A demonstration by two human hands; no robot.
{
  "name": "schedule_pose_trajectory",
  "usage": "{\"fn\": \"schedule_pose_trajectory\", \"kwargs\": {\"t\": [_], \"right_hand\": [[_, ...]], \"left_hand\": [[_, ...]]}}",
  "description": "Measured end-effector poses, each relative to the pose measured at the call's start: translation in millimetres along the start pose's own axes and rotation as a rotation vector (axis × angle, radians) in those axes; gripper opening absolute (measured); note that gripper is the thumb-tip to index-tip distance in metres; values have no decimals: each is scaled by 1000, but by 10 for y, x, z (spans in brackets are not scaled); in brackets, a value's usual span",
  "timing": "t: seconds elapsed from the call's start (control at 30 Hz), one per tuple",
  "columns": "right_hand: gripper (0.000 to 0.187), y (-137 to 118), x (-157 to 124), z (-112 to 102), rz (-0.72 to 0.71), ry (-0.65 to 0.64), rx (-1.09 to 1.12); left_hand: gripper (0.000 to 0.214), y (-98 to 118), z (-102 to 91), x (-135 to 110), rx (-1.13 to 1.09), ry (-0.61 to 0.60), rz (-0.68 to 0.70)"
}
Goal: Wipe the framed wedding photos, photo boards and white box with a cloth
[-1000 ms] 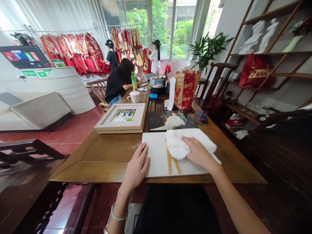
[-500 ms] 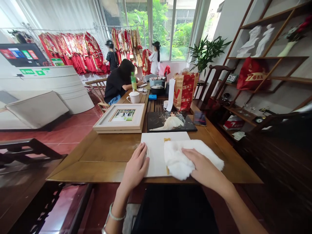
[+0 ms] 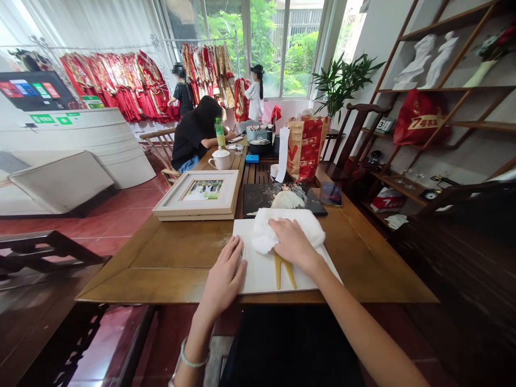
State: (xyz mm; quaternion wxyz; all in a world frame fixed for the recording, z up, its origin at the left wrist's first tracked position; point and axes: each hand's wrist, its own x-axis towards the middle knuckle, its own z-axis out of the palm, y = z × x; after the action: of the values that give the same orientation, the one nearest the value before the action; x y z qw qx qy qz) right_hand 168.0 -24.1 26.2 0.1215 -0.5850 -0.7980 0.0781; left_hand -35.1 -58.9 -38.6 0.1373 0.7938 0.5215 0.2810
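A white panel (image 3: pixel 258 274) lies flat at the near edge of the wooden table. My left hand (image 3: pixel 228 271) rests on its left edge, fingers stretched out. With my right hand (image 3: pixel 292 241) I press a fluffy white cloth (image 3: pixel 310 226) onto the panel's far part. Below the cloth, two yellow-brown legs of a stand-like piece (image 3: pixel 278 271) show on the panel; its upper part is hidden by cloth and hand. Just beyond the panel lies a dark picture panel (image 3: pixel 258 199) with a figure in a white dress, partly covered by the cloth.
A pale framed photo (image 3: pixel 197 196) lies at the left. Farther back stand a white lidded mug (image 3: pixel 221 159), a red and brown paper bag (image 3: pixel 304 148) and a blue box (image 3: pixel 252 159). A phone-like object (image 3: pixel 331 193) is at the right. A person in black (image 3: pixel 193 131) sits across the table.
My right hand has moved the white cloth left and away from me across the panel, uncovering the two yellow-brown legs. My left hand has stayed in place.
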Motion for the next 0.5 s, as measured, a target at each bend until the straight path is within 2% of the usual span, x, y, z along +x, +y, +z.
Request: {"fn": "schedule_pose_trajectory", "kwargs": {"t": [0.1,0.17,0.33,0.4,0.5], "right_hand": [[59,-134,-197,124,-76,-1,-17],[59,-192,-432,178,-152,-10,-15],[61,-238,-1021,151,-286,-43,74],[63,-223,-1088,108,-288,-68,122],[68,-191,-941,73,-234,-61,160]], "left_hand": [[47,3,-5,-2,-11,3,-1],[47,5,-3,-2,-17,5,-2],[46,13,15,0,-30,19,-20],[46,14,18,0,-34,25,-26],[46,15,13,-1,-48,28,-36]]}}
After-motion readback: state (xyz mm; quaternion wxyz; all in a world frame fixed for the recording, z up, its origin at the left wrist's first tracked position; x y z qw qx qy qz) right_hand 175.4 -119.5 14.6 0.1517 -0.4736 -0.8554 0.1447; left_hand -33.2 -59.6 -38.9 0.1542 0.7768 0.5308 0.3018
